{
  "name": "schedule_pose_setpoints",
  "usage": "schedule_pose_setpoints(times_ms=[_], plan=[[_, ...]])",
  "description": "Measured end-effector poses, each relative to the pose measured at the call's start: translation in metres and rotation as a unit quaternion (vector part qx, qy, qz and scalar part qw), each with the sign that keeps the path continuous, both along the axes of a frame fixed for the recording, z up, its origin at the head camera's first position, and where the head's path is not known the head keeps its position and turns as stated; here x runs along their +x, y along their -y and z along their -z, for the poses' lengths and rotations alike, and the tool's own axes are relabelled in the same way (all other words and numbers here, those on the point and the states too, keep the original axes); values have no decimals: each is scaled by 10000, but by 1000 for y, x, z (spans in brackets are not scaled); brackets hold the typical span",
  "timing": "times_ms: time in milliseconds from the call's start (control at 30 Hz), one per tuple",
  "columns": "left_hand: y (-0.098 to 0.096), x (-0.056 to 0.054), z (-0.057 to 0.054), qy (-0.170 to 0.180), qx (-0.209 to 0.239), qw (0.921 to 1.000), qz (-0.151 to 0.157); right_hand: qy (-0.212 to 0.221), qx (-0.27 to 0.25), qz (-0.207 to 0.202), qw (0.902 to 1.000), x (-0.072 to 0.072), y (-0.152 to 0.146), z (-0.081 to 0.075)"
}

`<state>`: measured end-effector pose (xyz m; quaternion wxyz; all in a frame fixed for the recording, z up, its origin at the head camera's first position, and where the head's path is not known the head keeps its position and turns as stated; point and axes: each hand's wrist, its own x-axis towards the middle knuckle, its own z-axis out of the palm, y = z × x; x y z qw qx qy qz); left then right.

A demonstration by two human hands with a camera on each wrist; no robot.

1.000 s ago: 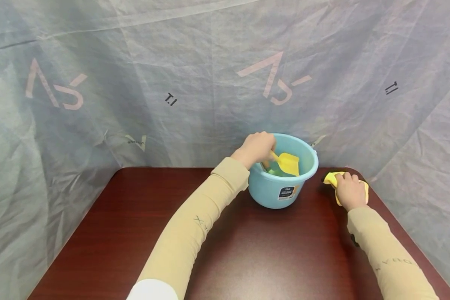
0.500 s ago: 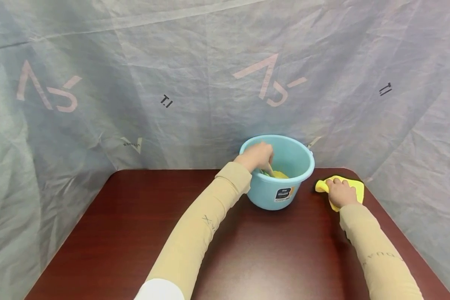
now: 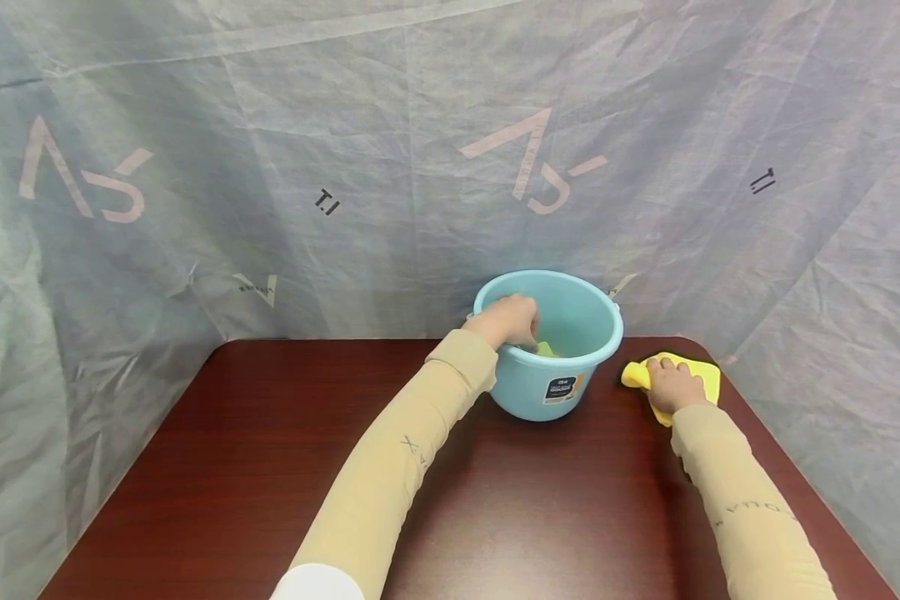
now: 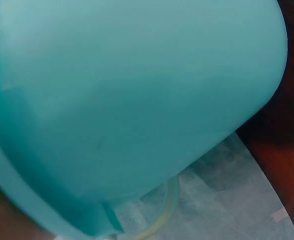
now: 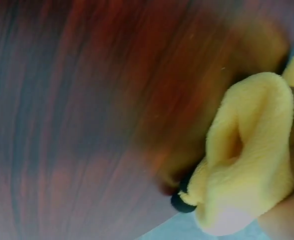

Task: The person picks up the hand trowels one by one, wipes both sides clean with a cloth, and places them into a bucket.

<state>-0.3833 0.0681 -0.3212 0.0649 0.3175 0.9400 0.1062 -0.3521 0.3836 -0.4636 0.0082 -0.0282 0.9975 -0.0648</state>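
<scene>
My left hand point(image 3: 508, 318) reaches over the near left rim of a light blue bucket point(image 3: 537, 393), fingers bent down inside. A yellow-green piece point(image 3: 545, 349) shows beside the fingertips, which the rim hides, so I cannot tell whether they still hold the toy shovel. The left wrist view is mostly filled by the bucket's outer wall point(image 4: 137, 100). On the right, my right hand point(image 3: 673, 385) grips a bunched yellow cloth point(image 3: 708, 377) on the table. In the right wrist view the cloth point(image 5: 251, 150) is folded into a loose roll, with black at one end.
The dark red wooden table point(image 3: 330, 433) runs up to a grey fabric sheet point(image 3: 412, 167) hung behind it and at both sides. The bucket stands near the far edge, its pale handle point(image 4: 170, 200) hanging outside. The cloth lies near the far right corner.
The left hand has gone down into the bucket with the yellow toy shovel, whose blade has dropped from sight. The right hand has drawn slightly nearer, with the cloth spread flatter under it.
</scene>
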Motion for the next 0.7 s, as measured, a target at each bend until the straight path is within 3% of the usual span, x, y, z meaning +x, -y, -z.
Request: schedule_pose_setpoints(times_ms=[133, 300, 467, 700], plan=[[7, 3, -7, -142, 47, 9997, 191, 347, 21, -95, 9994, 5, 1, -13], [19, 11, -23, -328, 88, 9989, 316, 649, -363, -639, 9952, 15, 6, -40], [35, 24, -39, -457, -14, 9982, 378, 49, -789, -1059, 9912, 25, 23, -75], [64, 53, -54, -1084, -26, 9939, 189, -592, -1100, -890, 9882, 57, 61, -130]])
